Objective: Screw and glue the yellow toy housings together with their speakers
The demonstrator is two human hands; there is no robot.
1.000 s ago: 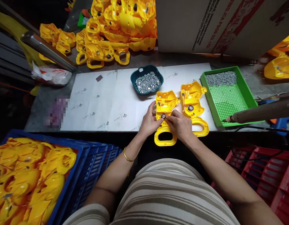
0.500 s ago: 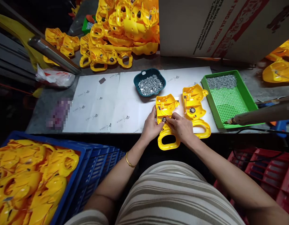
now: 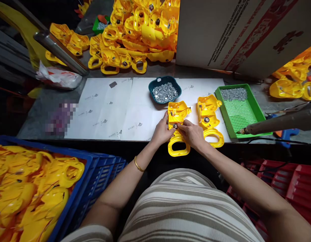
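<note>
A yellow plastic shell half with a loop handle [image 3: 177, 112] lies at the front edge of the table, its hollow side up. My left hand [image 3: 161, 131] is closed on its left side, with the thumb beside a small round speaker [image 3: 175, 126] inside. From the right, my right hand [image 3: 193, 134] reaches into the shell, fingers bent and tips together at the speaker's edge; whatever they may pinch is hidden. Just right of this hand lies a second yellow shell half [image 3: 207, 109] with its own round speaker and a wire.
Behind the shells stands a dark teal bowl of screws [image 3: 150, 88]. A green tray [image 3: 256, 116] with small metal pieces is at right, under a power tool [image 3: 278, 124]. A cardboard box [image 3: 221, 33] and piled yellow shells [image 3: 145, 37] stand behind; a blue crate [image 3: 88, 164] is at left.
The view has shifted slightly. Both hands stay at the same shell, and the right fingertips have shifted slightly around the speaker.
</note>
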